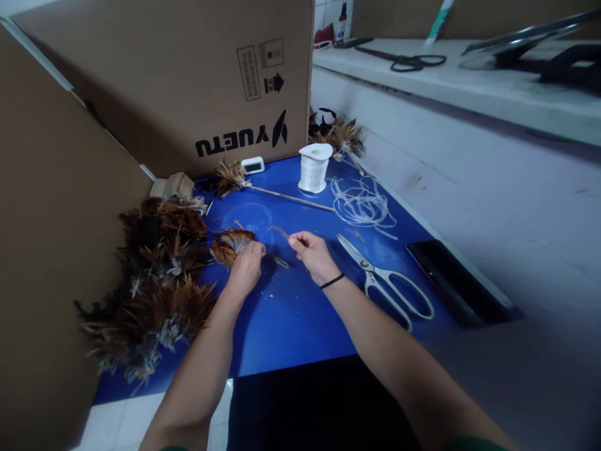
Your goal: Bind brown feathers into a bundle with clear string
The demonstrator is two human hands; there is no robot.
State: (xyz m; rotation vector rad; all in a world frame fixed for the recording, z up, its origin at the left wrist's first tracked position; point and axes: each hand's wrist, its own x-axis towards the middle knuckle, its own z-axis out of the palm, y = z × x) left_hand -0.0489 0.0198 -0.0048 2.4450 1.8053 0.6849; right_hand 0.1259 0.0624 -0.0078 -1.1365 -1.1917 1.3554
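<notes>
My left hand (pixel 247 266) is closed at the right end of a small bundle of brown feathers (pixel 228 246), low over the blue table. Between the thumb and finger of my right hand (pixel 313 254) is a slim brown feather (pixel 278 230), pointing up and left. A small greyish loop (pixel 281 262) lies between the two hands; its kind is unclear. Silver scissors (pixel 375 272) lie to the right of my right hand, blades apart. A tangle of clear plastic strips (pixel 364 203) is heaped beyond them.
A pile of feather bunches (pixel 159 282) fills the table's left side. Behind stand a white spool (pixel 314 169), a feathered stick (pixel 291 198), a small white device (pixel 253 165) and a tall cardboard box (pixel 188 75). A dark phone (pixel 457 282) lies at right; black scissors (pixel 413 62) rest on the ledge.
</notes>
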